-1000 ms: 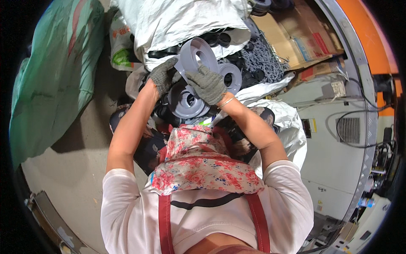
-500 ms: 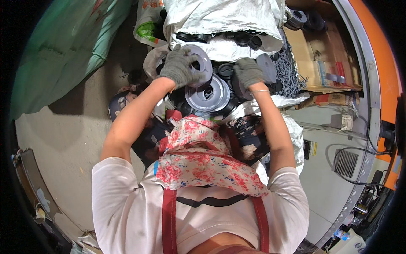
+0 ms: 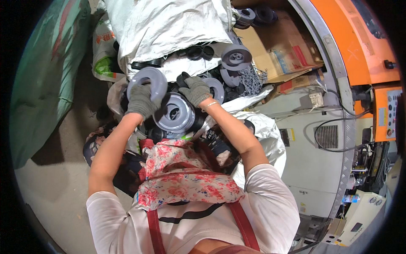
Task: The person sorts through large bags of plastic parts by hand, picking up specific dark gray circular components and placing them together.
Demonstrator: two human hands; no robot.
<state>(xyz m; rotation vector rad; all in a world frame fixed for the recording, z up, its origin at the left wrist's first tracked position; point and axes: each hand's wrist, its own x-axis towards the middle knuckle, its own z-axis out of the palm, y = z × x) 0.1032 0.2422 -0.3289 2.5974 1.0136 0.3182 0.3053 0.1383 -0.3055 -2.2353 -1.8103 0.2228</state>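
Both my hands wear grey knitted gloves. My left hand (image 3: 141, 101) is closed on the lower edge of a grey plastic ring (image 3: 157, 81), which is tilted up above the pile. Below it lies a stack of round grey plastic discs (image 3: 174, 113) with open centres. My right hand (image 3: 196, 90) has its fingers around the edge of a small black plastic ring (image 3: 182, 79); the fingertips are partly hidden. Beside that wrist lies another grey ring (image 3: 215, 89). Farther right a grey disc (image 3: 236, 57) is over the heap, apart from my hand; I cannot tell whether it rests there.
A large white woven sack (image 3: 169, 29) with black round parts at its mouth stands ahead. Grey strip-like pieces (image 3: 253, 80) lie to the right, by cardboard (image 3: 270, 51). A green sheet (image 3: 46, 84) hangs left; a grey cabinet (image 3: 313, 156) and orange machine (image 3: 359, 38) stand right.
The view has swung to the right. A grey disc that was by my right hand is now apart from it, farther right, and that hand has moved left to the black ring. My left hand keeps its grey ring.
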